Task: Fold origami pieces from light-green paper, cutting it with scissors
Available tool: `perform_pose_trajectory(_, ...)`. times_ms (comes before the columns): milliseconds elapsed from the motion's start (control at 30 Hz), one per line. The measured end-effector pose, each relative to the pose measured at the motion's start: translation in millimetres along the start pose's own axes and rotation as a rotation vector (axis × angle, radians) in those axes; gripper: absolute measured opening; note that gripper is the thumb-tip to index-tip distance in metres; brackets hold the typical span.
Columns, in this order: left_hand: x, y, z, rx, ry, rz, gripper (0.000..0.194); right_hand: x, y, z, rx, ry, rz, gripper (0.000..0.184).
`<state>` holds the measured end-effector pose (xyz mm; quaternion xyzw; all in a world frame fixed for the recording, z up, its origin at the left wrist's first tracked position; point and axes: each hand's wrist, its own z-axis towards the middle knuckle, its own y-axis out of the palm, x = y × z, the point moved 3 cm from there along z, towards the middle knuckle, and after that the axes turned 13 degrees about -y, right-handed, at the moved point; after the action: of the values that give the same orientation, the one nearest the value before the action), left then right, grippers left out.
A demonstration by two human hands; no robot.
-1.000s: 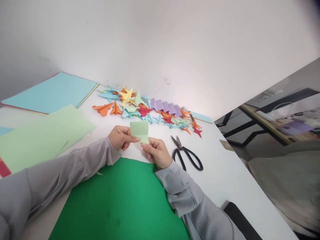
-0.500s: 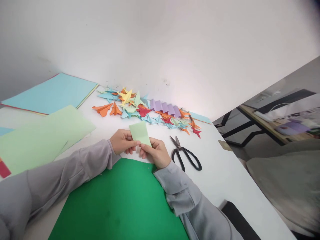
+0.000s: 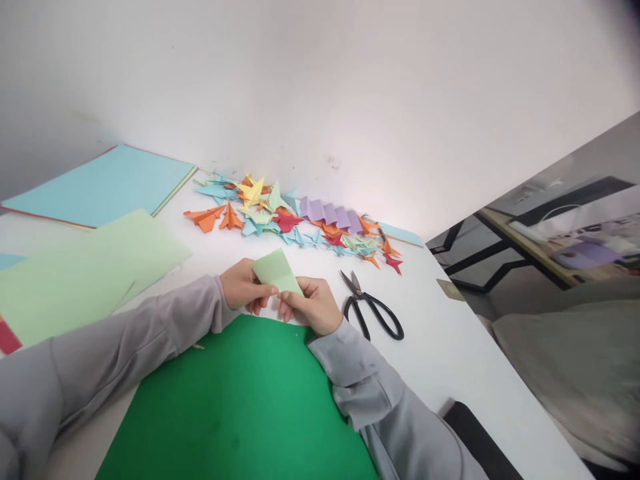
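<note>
A small light green paper piece (image 3: pixel 276 268), with a crease line across it, is held up between my hands at the far edge of a green mat (image 3: pixel 235 393). My left hand (image 3: pixel 243 285) pinches its lower left edge between thumb and fingers. On the lower right edge, my right hand (image 3: pixel 315 303) grips the same paper, the two thumbs almost meeting. To the right of that hand lies a pair of black-handled scissors (image 3: pixel 373 303), blades slightly parted and pointing away.
Folded paper figures (image 3: pixel 253 193) in several colours line the wall, with a pleated purple paper strip (image 3: pixel 330 215) among them. Light green sheets (image 3: pixel 75 280) and a blue sheet stack (image 3: pixel 105 183) lie left. A black flat object (image 3: pixel 477 440) rests at the lower right.
The green paper has turned a little counter-clockwise between my hands, its top corner now pointing up. Both hands keep hold of it in almost the same place.
</note>
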<state>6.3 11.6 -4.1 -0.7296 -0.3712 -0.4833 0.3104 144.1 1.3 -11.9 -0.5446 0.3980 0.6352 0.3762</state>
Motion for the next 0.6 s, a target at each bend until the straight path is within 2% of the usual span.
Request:
perform_pose_trajectory(100,0,-5.4,1,-0.069,-0.032,-0.067,0.028,2,-3,1,-0.002,-0.002,0.038,0.016)
perform_pose_trajectory(300,1,-13.4,2,-0.091,-0.102,-0.283,0.027,8,-11,1,0.064,-0.067,0.116,0.012)
perform_pose_trajectory(500,3,-14.1,1,-0.066,-0.107,-0.378,0.024,5,-12,0,0.113,-0.049,0.166,0.01)
perform_pose_trajectory(600,3,-16.7,1,-0.039,-0.107,-0.436,0.024,3,-15,0,0.175,-0.087,0.222,0.011)
